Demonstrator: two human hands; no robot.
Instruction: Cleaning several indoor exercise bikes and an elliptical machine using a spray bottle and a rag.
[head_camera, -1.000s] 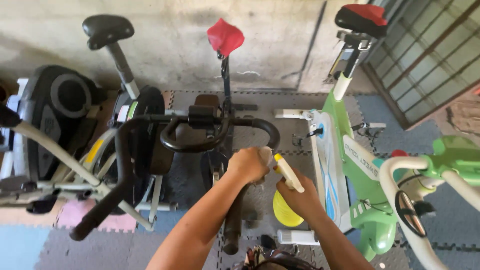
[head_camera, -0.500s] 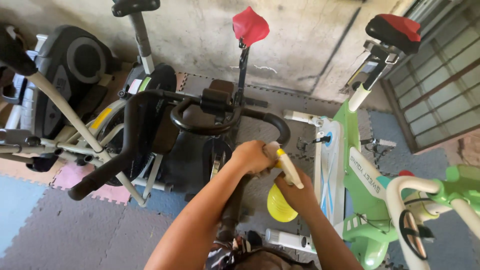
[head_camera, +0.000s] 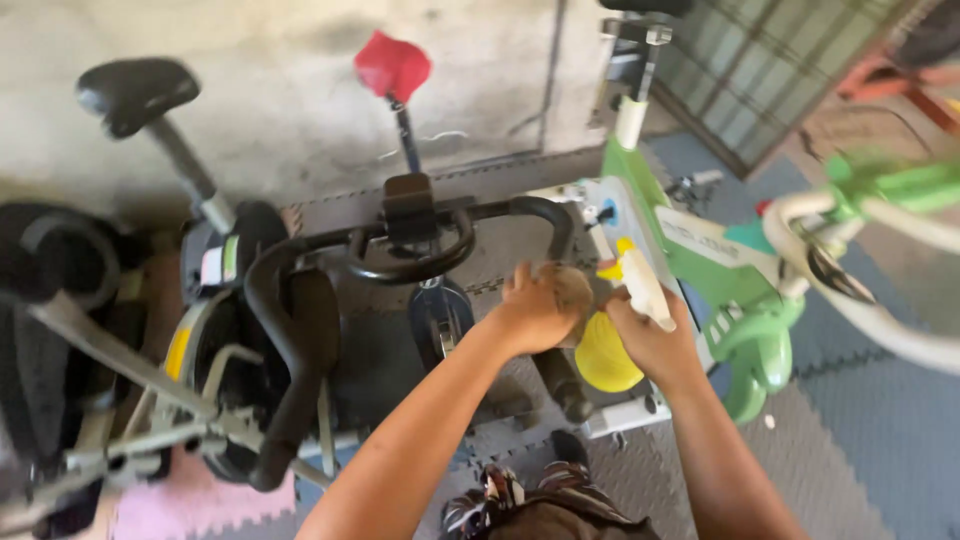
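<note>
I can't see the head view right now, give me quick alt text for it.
Left hand presses a tan cloth near the black handlebar of an exercise bike; right hand grips a yellow spray bottle. A green-and-white bike stands to the right.

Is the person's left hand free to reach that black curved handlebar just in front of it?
Probably yes. The left hand grips a small tan cloth, but the black handlebar curves just beyond it with nothing between. The right hand holds a yellow spray bottle, off to the side.
</note>
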